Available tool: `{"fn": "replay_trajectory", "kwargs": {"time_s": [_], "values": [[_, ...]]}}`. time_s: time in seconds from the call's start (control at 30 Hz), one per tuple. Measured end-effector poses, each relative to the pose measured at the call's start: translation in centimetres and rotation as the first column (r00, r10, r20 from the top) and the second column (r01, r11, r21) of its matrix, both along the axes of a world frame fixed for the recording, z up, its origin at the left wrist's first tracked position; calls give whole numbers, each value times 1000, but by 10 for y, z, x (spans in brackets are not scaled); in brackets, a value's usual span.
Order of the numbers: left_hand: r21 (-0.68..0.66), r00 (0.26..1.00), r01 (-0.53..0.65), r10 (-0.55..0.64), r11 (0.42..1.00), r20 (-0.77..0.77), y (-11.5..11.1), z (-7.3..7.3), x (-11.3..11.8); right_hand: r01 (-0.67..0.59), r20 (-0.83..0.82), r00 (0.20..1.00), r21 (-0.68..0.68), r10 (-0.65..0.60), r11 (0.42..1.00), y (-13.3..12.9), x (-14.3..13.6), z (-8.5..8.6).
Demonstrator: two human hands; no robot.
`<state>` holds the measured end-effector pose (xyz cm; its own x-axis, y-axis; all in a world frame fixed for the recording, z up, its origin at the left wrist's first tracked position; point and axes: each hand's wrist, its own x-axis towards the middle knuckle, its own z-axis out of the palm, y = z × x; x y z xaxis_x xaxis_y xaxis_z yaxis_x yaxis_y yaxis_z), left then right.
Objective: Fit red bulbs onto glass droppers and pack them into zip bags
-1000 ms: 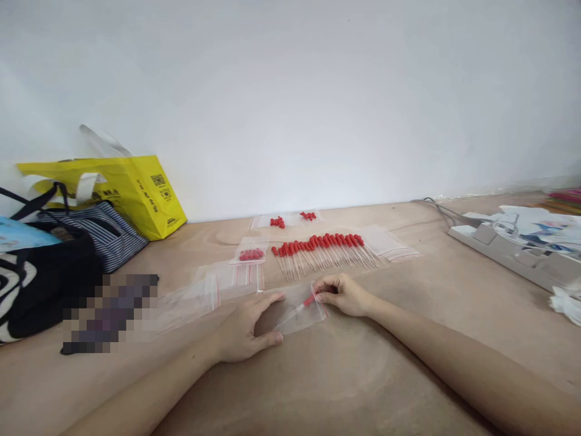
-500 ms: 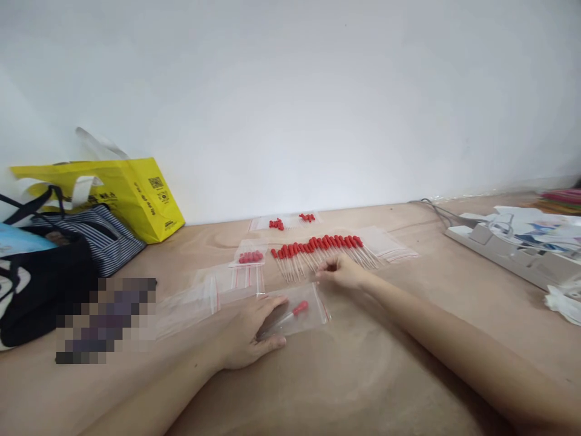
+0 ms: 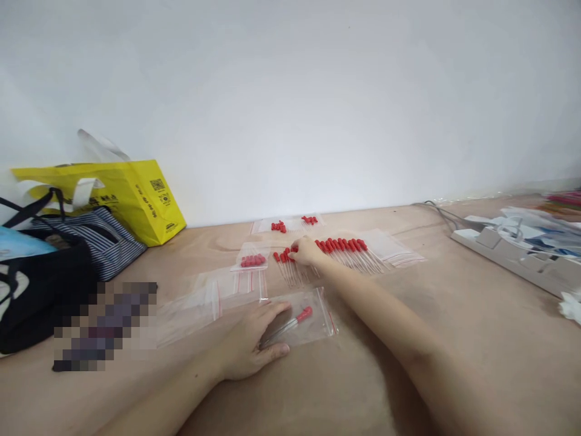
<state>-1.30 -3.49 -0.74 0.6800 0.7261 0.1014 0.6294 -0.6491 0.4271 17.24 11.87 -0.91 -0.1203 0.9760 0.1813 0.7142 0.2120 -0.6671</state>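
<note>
My left hand (image 3: 256, 340) lies on a clear zip bag (image 3: 320, 324), thumb and fingers spread, with its fingertips partly over the plastic. Inside that bag is a red-bulbed dropper (image 3: 305, 314) with a clear stem; whether there is a second stem is hard to tell. My right hand (image 3: 307, 252) reaches over a row of droppers (image 3: 347, 244) and pinches one by its red bulb (image 3: 294, 248). The hand and forearm hide the middle of the row. Left of the row, a filled zip bag (image 3: 252, 260) of several droppers lies flat.
More red-bulbed droppers (image 3: 278, 227) lie on bags near the wall. Flat zip bags (image 3: 195, 306) spread to the left, and a stack (image 3: 399, 248) sits right of the row. A yellow bag (image 3: 158, 206) and dark bags stand at left, a power strip (image 3: 503, 257) at right.
My right hand has moved left and farther away, from the stem ends to the red bulbs of the row. My left hand stays on the bag. The view has shifted slightly.
</note>
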Motion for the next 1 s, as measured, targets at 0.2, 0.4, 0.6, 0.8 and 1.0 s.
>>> {"fn": "replay_trajectory", "kwargs": {"time_s": [0.2, 0.4, 0.6, 0.8, 1.0], "values": [[0, 1000, -10, 10, 1000, -9, 0, -2, 0, 23, -102, 995, -29, -25, 999, 4, 4, 2], [5, 1000, -3, 3, 1000, -2, -1, 1, 1, 98, -333, 938, -11, -96, 995, -7, 21, 11], [0, 1000, -1, 1, 1000, -6, 1, -1, 1, 228, -670, 738, 134, -81, 964, -60, 79, 9], [30, 1000, 9, -9, 999, 9, 4, -3, 3, 265, -828, 538, -11, -158, 964, -108, 104, -10], [-38, 999, -16, 15, 999, -30, 1, 6, 4, 214, -848, 498, -83, -182, 973, -116, 91, -20]]}}
